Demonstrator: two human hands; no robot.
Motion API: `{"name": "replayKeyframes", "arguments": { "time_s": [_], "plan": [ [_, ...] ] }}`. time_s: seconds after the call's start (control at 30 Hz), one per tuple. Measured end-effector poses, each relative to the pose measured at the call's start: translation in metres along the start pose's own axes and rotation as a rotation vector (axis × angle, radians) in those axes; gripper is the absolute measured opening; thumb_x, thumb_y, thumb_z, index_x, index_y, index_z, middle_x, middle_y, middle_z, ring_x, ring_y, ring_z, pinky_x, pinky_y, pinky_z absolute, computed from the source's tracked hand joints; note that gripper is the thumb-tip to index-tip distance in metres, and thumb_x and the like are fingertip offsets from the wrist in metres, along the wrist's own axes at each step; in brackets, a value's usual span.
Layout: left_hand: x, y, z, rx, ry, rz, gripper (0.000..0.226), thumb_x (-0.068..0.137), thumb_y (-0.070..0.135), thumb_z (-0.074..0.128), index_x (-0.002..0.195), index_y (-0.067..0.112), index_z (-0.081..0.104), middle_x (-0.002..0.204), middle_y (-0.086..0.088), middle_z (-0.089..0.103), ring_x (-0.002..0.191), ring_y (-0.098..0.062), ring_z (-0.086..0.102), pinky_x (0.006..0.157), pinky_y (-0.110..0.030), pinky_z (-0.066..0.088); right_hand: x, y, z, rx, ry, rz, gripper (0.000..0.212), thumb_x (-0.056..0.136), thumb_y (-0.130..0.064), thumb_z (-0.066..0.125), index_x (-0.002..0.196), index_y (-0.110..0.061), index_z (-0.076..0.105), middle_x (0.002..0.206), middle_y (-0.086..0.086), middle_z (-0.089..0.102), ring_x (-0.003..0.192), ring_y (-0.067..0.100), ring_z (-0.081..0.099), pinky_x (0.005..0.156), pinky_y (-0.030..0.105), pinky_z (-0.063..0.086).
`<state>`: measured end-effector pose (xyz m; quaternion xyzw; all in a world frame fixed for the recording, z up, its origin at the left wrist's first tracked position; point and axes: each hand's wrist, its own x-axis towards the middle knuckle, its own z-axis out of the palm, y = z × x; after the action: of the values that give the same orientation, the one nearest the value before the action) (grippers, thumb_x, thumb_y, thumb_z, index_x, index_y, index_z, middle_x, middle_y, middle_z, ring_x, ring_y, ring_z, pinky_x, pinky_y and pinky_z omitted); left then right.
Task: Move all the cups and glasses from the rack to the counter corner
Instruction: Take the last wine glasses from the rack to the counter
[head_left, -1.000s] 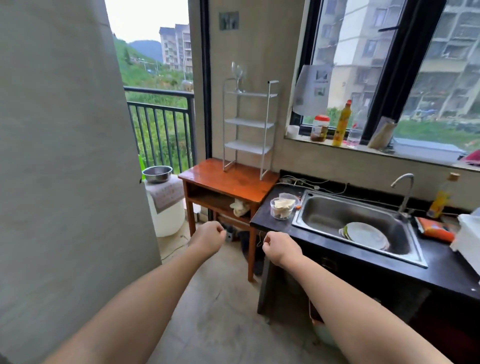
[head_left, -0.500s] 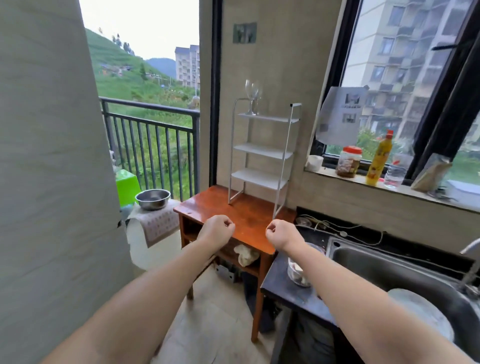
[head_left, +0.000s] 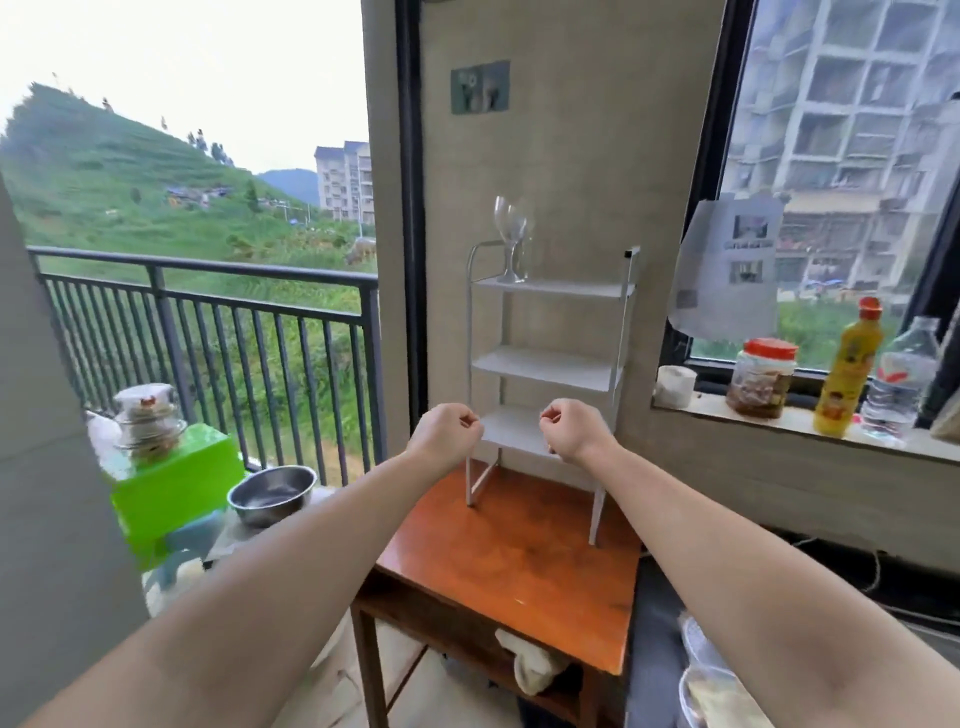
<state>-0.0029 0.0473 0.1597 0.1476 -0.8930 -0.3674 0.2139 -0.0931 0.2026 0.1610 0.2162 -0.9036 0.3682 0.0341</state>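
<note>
Glasses (head_left: 510, 228) on rack (head_left: 545, 364) top shelf, rack on table (head_left: 519, 566), bowl (head_left: 271, 493) left

My white three-shelf rack (head_left: 545, 364) stands on the orange-brown wooden table (head_left: 519, 566), toward its back edge against the wall. On the rack's top shelf, at the left end, two clear stemmed glasses (head_left: 511, 234) stand upright, close together. The middle and bottom shelves are bare. On the table's lower shelf lies a crumpled pale cloth (head_left: 535, 670)
</note>
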Motion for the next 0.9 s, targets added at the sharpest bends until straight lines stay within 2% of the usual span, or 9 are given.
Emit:
{"name": "replayKeyframes", "arguments": {
  "time_s": [0.1, 0.23, 0.43, 0.53, 0.67, 0.77, 0.83, 0.9],
  "plan": [
    [0.062, 0.007, -0.008, 0.012, 0.014, 0.060, 0.028, 0.089, 0.019, 0.051, 0.084, -0.003, 0.068, 0.078, -0.011, 0.065, 0.072, -0.021, 0.053, 0.067, -0.030, 0.044, 0.051, -0.017, -0.002, 0.028, 0.062, -0.013, 0.024, 0.088, -0.017, 0.045, 0.090, -0.003, 0.064, 0.091, 0.018, 0.070, 0.085, 0.036, 0.068, 0.076, 0.047, 0.057],
    [0.130, 0.023, -0.007, -0.034, -0.011, 0.133, 0.028, 0.090, 0.019, 0.053, 0.087, -0.003, 0.070, 0.081, -0.008, 0.064, 0.075, -0.022, 0.054, 0.069, -0.026, 0.042, 0.108, -0.032, -0.016, 0.081, 0.143, -0.003, 0.024, 0.087, -0.014, 0.045, 0.088, -0.003, 0.065, 0.090, 0.019, 0.071, 0.082, 0.037, 0.070, 0.069, 0.046, 0.058],
    [0.227, 0.055, 0.013, -0.062, 0.021, 0.196, 0.029, 0.088, 0.016, 0.049, 0.085, -0.007, 0.067, 0.077, -0.012, 0.059, 0.070, -0.023, 0.050, 0.069, -0.032, 0.047, 0.208, -0.042, -0.044, 0.124, 0.264, -0.060, 0.024, 0.089, -0.014, 0.047, 0.093, 0.001, 0.066, 0.096, 0.019, 0.072, 0.089, 0.035, 0.070, 0.081, 0.048, 0.057],
    [0.272, 0.068, 0.024, -0.074, 0.090, 0.205, 0.028, 0.090, 0.014, 0.046, 0.090, -0.006, 0.067, 0.084, -0.018, 0.063, 0.081, -0.029, 0.057, 0.071, -0.031, 0.045, 0.261, -0.044, -0.054, 0.122, 0.314, -0.081, 0.026, 0.089, -0.013, 0.048, 0.096, 0.000, 0.069, 0.096, 0.019, 0.072, 0.089, 0.034, 0.070, 0.083, 0.046, 0.057],
    [0.328, 0.078, 0.034, -0.099, 0.201, 0.138, 0.028, 0.089, 0.008, 0.045, 0.105, -0.003, 0.066, 0.111, -0.019, 0.066, 0.106, -0.034, 0.059, 0.083, -0.031, 0.045, 0.330, -0.047, -0.063, 0.154, 0.307, -0.031, 0.030, 0.090, -0.008, 0.043, 0.100, -0.001, 0.070, 0.097, 0.020, 0.073, 0.088, 0.035, 0.071, 0.083, 0.044, 0.058],
    [0.368, 0.081, 0.037, -0.095, 0.238, 0.041, 0.030, 0.088, 0.011, 0.048, 0.112, 0.000, 0.062, 0.120, -0.015, 0.064, 0.112, -0.032, 0.059, 0.084, -0.030, 0.044, 0.384, -0.047, -0.065, 0.232, 0.233, 0.058, 0.030, 0.093, -0.004, 0.041, 0.110, 0.000, 0.065, 0.088, 0.017, 0.067, 0.084, 0.034, 0.070, 0.070, 0.042, 0.058],
    [0.390, 0.082, 0.037, -0.068, 0.193, 0.012, 0.029, 0.089, 0.016, 0.051, 0.113, 0.002, 0.061, 0.121, -0.014, 0.063, 0.107, -0.030, 0.060, 0.080, -0.029, 0.042, 0.409, -0.048, -0.062, 0.318, 0.150, 0.115, 0.027, 0.095, -0.002, 0.039, 0.113, 0.001, 0.059, 0.076, 0.012, 0.057, 0.070, 0.031, 0.065, 0.057, 0.036, 0.053],
    [0.405, 0.083, 0.037, -0.061, 0.126, -0.002, 0.022, 0.089, 0.021, 0.056, 0.100, 0.003, 0.062, 0.110, -0.016, 0.067, 0.091, -0.029, 0.061, 0.071, -0.030, 0.042, 0.426, -0.049, -0.057, 0.389, 0.069, 0.178, 0.012, 0.096, 0.000, 0.041, 0.097, -0.003, 0.053, 0.072, 0.009, 0.052, 0.051, 0.024, 0.061, 0.044, 0.030, 0.050]
  ]
}}
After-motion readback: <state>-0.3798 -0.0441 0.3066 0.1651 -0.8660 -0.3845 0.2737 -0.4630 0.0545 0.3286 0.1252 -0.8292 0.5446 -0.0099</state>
